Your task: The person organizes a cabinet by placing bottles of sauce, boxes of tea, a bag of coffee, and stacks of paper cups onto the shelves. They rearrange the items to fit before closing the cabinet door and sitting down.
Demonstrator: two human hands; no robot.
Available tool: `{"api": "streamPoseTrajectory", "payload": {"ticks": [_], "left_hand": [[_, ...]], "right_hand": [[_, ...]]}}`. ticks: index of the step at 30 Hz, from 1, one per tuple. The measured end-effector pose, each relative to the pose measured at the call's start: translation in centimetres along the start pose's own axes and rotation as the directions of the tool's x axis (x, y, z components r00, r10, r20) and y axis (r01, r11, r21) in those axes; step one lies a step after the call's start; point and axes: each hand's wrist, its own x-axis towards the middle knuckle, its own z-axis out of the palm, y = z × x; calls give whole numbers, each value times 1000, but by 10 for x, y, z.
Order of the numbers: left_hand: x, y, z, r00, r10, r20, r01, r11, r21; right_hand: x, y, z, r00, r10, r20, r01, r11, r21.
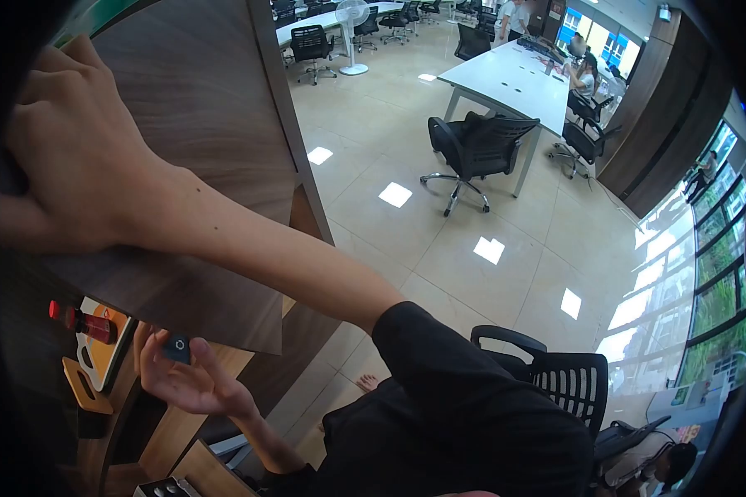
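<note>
Pale tiles are covering the floor [348, 182], stretching away on the right side of a dark wood-grain panel [199, 149]. Well to the right of that panel, a black swivel chair [493, 149] is standing on the tiles. Over the panel's left part, the person's right hand [83, 157] is reaching with its back showing; its fingers are bending, but whether they are grasping anything cannot be told. Just below the panel's lower edge, the left hand [191, 377] is turning its palm toward view, its fingers closing around a small dark block. Left of that hand and below the panel, an orange-and-white item [102, 356] is showing, with a red-capped bottle [98, 326] overlapping it. Smallest, the dark block [176, 347] is sitting between the left fingers, displaying a pale ring, near the panel's lower edge.
</note>
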Motion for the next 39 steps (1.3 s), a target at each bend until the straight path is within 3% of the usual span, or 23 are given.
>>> {"api": "streamPoseTrajectory", "payload": {"ticks": [4, 9, 13, 17, 21, 24, 26, 30, 34, 36, 39], "left_hand": [[-3, -1, -9, 990, 132, -47, -123, 981, 150], [3, 1, -8, 962, 272, 7, -268, 941, 207], [42, 3, -19, 931, 365, -5, -362, 924, 121], [80, 9, -26, 841, 540, 25, -526, 807, 267], [105, 13, -31, 805, 583, 112, -587, 755, 291], [130, 10, -29, 751, 660, 4, -633, 718, 288], [154, 21, -18, 700, 712, -51, -645, 661, 383], [199, 29, 3, 754, 647, 112, -640, 687, 343], [217, 40, 18, 753, 576, 319, -658, 644, 392], [218, 38, 19, 748, 576, 329, -664, 636, 394], [218, 25, 11, 770, 567, 292, -636, 719, 280]], "right_hand": [[-3, -2, 2, 1000, -2, -28, 2, 1000, -1], [-8, -1, 2, 1000, -8, 27, 9, 1000, -6], [-14, -2, 0, 998, 6, 59, -4, 999, -32], [-15, -3, 3, 997, 1, 81, 2, 999, -37], [-19, -10, 7, 997, 13, 79, -10, 999, -47], [-24, -15, 16, 998, 61, 28, -60, 997, -38], [-26, -17, 4, 990, 65, 125, -62, 998, -28], [-20, -24, -15, 957, 120, 265, -140, 988, 59], [-22, -20, -6, 989, 76, 127, -74, 997, -15], [-23, -18, -2, 993, 68, 99, -66, 998, -23], [-26, -23, -7, 971, 154, 181, -167, 984, 60]]}}
